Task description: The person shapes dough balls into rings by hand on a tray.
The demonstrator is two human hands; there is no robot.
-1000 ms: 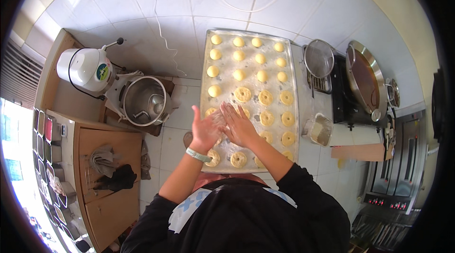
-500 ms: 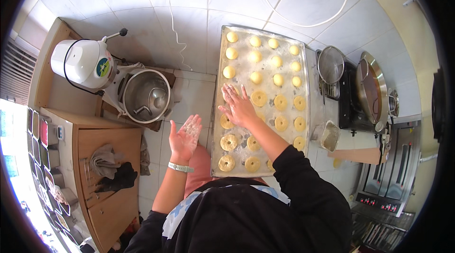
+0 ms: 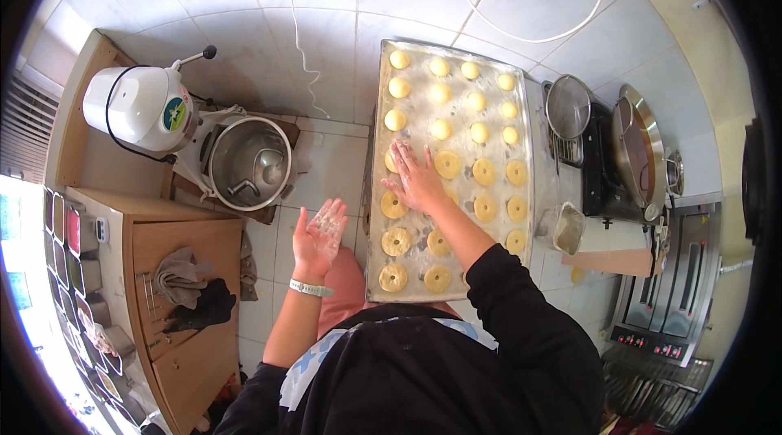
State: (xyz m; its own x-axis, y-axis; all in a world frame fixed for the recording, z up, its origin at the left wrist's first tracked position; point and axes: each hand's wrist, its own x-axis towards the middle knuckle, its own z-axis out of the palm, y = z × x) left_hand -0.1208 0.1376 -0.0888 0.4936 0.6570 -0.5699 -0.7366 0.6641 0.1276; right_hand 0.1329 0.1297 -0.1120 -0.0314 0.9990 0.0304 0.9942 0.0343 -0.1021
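Note:
A floured metal baking tray (image 3: 418,191) carries rows of pale yellow dough. At the far end lie round dough balls (image 3: 441,93); the nearer rows are flattened dough rings (image 3: 484,172) with a small hole in the middle. My right hand (image 3: 414,178) lies over the tray's left side, fingers stretched, its fingertips on a dough piece (image 3: 391,161) that they partly cover. My left hand (image 3: 320,238), dusted with flour, hangs left of the tray, palm up and fingers apart, holding nothing.
A white stand mixer (image 3: 138,109) with a steel bowl (image 3: 251,164) stands at the left, above a wooden cabinet (image 3: 187,272). To the right are a strainer (image 3: 568,107), a black stove (image 3: 599,166) and a wide pan of dark liquid (image 3: 638,150). A clear container (image 3: 567,230) sits beside the tray.
My right hand stays over the same dough piece, its fingers shifted slightly. The left hand has barely moved, and the whole view has shifted a little.

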